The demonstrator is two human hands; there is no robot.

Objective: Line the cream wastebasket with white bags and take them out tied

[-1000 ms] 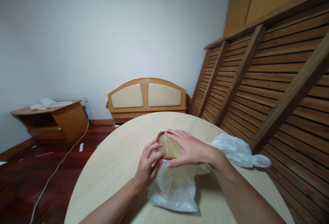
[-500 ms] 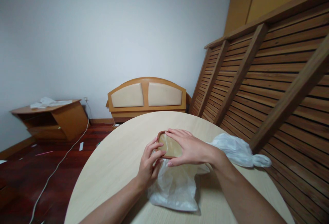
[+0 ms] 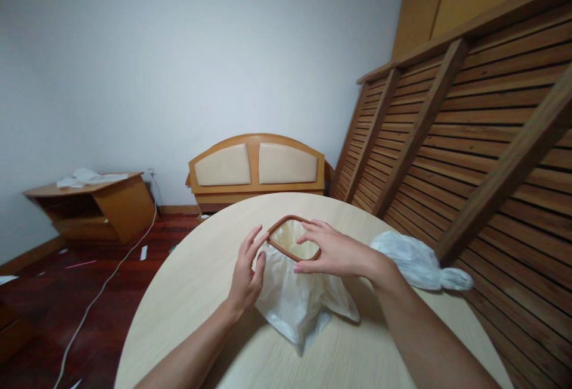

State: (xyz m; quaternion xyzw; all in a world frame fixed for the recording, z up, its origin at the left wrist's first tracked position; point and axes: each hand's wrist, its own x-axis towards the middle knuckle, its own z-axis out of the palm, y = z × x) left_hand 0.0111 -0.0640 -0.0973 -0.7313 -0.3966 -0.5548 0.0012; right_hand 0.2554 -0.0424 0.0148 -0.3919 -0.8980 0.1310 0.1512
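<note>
A brown rounded-square ring point(image 3: 291, 256) is tilted above the round table, with a thin translucent white plastic bag point(image 3: 290, 299) hanging from it, its mouth around the ring. My right hand point(image 3: 333, 250) grips the ring's right side, thumb below the near edge, one finger reaching into the opening. My left hand point(image 3: 247, 267) is at the ring's left corner, fingers apart and stretched; a fingertip appears to touch the corner, but I cannot tell for sure. The bag's lower end droops toward the tabletop.
A knotted white plastic bag point(image 3: 409, 261) lies on the table's point(image 3: 201, 282) right edge. Slatted wooden panels point(image 3: 447, 139) lean on the right. Beyond stand a headboard point(image 3: 254, 168) and a low cabinet point(image 3: 123, 210). A white cable point(image 3: 105, 288) crosses the floor.
The ring has turned so a corner points left, and the bag has swung with it. My left hand has let go and drawn back leftward; my right hand still holds the ring.
</note>
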